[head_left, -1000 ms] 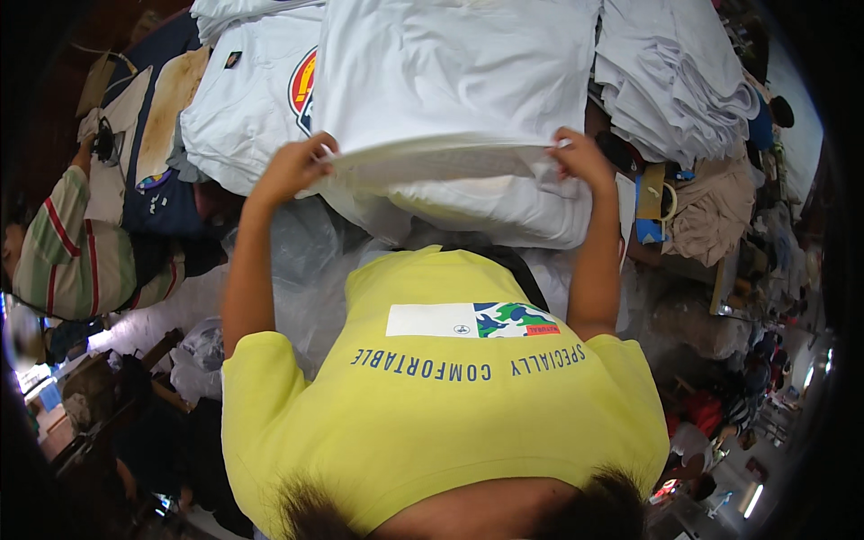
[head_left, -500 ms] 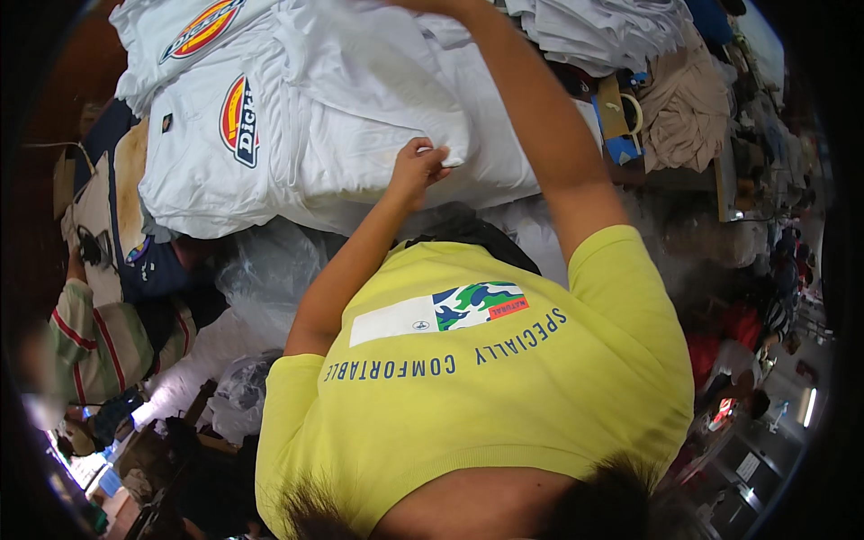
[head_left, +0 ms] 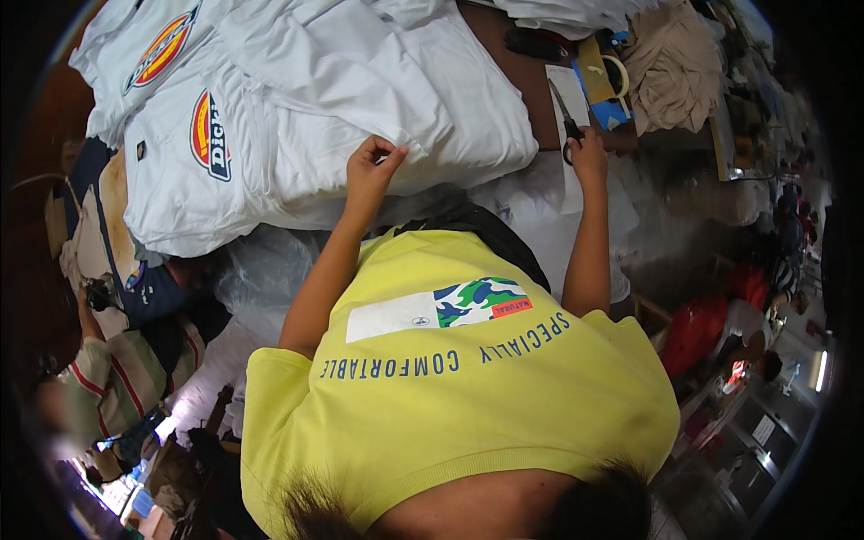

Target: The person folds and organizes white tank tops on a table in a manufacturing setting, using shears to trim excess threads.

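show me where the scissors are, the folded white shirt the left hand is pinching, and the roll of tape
scissors [head_left: 567,121], head view, on the dark blades just above the right hand [head_left: 589,155].
folded white shirt [head_left: 432,108], head view, on its flat upper face beyond the left hand [head_left: 371,166].
roll of tape [head_left: 616,76], head view, on its pale ring.

yellow short-sleeved T-shirt | dark lettering | camouflage patch | bare forearms

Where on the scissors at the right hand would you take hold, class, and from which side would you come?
Take the scissors by the dark handle loops, coming from the near side. They lie flat on the brown table with the loops at the right hand, toward the person, and the blades pointing away, so the near end looks safest.
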{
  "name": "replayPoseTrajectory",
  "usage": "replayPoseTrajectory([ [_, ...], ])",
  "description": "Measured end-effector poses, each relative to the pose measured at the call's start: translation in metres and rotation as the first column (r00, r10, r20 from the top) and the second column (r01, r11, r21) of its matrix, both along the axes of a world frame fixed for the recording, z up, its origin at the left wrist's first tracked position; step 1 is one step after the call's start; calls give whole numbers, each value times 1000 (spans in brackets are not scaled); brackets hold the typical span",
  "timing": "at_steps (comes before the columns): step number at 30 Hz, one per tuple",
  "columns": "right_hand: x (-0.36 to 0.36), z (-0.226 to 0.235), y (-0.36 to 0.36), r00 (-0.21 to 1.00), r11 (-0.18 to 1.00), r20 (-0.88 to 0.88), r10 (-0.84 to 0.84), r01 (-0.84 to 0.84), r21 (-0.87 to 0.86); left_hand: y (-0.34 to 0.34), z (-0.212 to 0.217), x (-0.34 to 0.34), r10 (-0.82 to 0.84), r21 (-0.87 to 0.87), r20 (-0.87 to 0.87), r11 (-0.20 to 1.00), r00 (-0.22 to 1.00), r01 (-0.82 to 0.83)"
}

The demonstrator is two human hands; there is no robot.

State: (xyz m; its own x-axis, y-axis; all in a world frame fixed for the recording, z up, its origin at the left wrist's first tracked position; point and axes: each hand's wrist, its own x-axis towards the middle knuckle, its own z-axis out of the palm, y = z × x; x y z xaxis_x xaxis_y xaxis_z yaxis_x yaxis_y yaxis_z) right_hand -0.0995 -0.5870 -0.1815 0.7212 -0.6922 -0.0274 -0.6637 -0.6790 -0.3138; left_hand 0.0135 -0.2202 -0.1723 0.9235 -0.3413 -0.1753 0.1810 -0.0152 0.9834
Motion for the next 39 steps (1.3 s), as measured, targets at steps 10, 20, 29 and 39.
replayPoseTrajectory([
  [10,1,6,-7,998,998,-42,43,-45,-45,-19,-3,-2,-109,-287,-504,957,857,-47],
  [20,-10,9,88,864,901,475,167,-330,282,-26,8,-1,-230,443,207,889,951,118],
  [29,-9,36,146,856,714,369,361,-508,481,-28,12,3,-78,-243,-233,970,969,20],
  [39,1,40,152,846,746,255,469,-533,398,-31,10,-3,-71,-294,-178,956,982,16],
])
